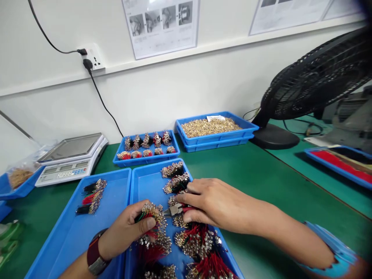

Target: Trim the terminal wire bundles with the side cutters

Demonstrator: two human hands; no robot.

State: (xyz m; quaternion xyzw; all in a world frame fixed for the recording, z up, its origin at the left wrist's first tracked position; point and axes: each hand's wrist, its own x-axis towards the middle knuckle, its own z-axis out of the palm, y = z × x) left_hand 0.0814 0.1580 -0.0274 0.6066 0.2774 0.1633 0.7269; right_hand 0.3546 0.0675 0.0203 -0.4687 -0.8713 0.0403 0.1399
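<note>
My left hand (135,224) is closed round a bundle of short wires (152,217) with shiny metal terminals; red and green wire shows between the fingers. In my right hand (207,201) is a pair of pliers (175,210) with red handles, its metal jaws pointing left at the bundle and reaching its edge. Whether the jaws grip a terminal is too small to tell. Both hands are over a blue tray (145,172) that holds more wire bundles, such as a black one (176,183) at the back and a red one (213,267) near the front.
Left of it, another blue tray (109,224) carries a few bundles. Behind stand a tray of bundles (171,158) and stacked trays (216,144) of small brass-coloured parts. A scale (69,159) is at the left, a black fan (310,81) at the right, on the green table (261,174).
</note>
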